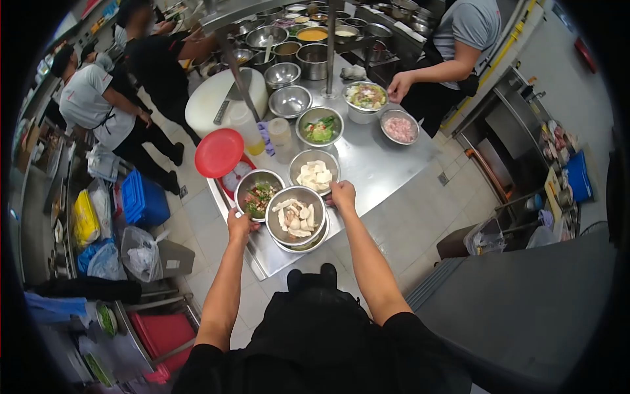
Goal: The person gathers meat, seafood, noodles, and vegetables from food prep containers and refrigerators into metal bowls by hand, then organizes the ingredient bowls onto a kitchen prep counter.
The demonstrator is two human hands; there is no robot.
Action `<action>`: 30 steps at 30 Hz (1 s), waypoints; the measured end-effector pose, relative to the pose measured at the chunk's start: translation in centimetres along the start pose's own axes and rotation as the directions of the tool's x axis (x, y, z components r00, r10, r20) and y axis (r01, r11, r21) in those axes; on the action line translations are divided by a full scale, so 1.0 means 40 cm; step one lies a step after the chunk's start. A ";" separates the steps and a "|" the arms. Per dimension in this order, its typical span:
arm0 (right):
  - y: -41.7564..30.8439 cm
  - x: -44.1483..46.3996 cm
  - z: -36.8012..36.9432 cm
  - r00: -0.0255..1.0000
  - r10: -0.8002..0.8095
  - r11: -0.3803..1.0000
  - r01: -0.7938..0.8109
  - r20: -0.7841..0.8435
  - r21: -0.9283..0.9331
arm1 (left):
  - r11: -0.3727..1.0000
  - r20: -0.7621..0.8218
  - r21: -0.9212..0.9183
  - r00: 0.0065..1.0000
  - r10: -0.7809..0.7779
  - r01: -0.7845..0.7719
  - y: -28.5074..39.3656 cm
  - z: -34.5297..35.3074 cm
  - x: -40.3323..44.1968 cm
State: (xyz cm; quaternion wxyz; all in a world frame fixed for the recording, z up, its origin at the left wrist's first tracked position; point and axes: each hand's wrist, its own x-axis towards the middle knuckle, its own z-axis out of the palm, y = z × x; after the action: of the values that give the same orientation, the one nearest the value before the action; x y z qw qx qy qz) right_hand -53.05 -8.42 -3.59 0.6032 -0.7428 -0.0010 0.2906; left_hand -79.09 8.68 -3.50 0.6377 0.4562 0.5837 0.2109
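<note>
At the near end of the steel table, my left hand (241, 225) grips the rim of a steel bowl (258, 195) holding chopped herbs and reddish bits. My right hand (342, 196) has its fingers on the rim of a bowl of white chunks (314, 172). Between my hands a bowl of pale sliced pieces (296, 218) rests on top of another bowl, its lower part hidden. Just beyond stands a bowl of green leaves (319, 128). To the left, a red plate (219, 153) sits on a red scale (237, 176).
A cleaver (233, 98) lies on a round white board (197, 108). A co-worker's hand (400, 86) touches a bowl of mixed food (365, 97), near a bowl of pink meat (399, 127). Other people stand at left. A grey bin (176, 259) is at left.
</note>
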 end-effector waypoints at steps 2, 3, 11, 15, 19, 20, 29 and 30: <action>0.025 0.029 -0.012 0.994 -0.037 0.997 0.044 -0.107 0.067 | 0.999 0.063 0.041 0.998 -0.001 -0.001 0.026 0.024 0.010; 0.030 0.030 -0.032 0.989 -0.053 0.998 0.058 -0.136 0.034 | 0.999 0.104 0.041 0.995 -0.002 -0.003 0.035 0.034 0.015; 0.095 0.038 -0.171 0.953 -0.053 0.968 0.122 -0.299 0.219 | 0.983 0.299 0.176 0.954 -0.004 -0.051 0.088 0.160 0.084; 0.102 0.004 -0.196 0.964 -0.020 0.975 0.077 -0.264 0.207 | 0.972 0.404 0.209 0.915 0.013 -0.106 0.105 0.235 0.095; 0.123 -0.004 -0.175 0.981 -0.009 0.960 0.063 -0.196 0.273 | 0.998 0.477 0.030 0.878 0.031 -0.051 0.065 0.292 0.158; 0.124 -0.010 -0.173 0.982 -0.022 0.948 0.081 -0.190 0.309 | 0.999 0.476 -0.049 0.879 0.030 -0.008 0.061 0.304 0.160; 0.076 0.057 -0.298 0.807 -0.386 0.918 0.288 -0.447 -0.274 | 0.999 0.382 0.039 0.924 -0.031 0.017 0.091 0.086 0.002; 0.030 0.073 -0.309 0.770 -0.451 0.890 0.353 -0.451 -0.289 | 1.000 0.324 0.012 0.946 -0.019 0.016 0.073 0.038 -0.020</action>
State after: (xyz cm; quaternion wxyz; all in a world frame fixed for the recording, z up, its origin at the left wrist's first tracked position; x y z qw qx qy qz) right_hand -45.68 -18.80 -4.64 0.5574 -0.8281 -0.0295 -0.0526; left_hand -77.09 8.96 -0.78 0.7248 0.4824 0.4758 0.1247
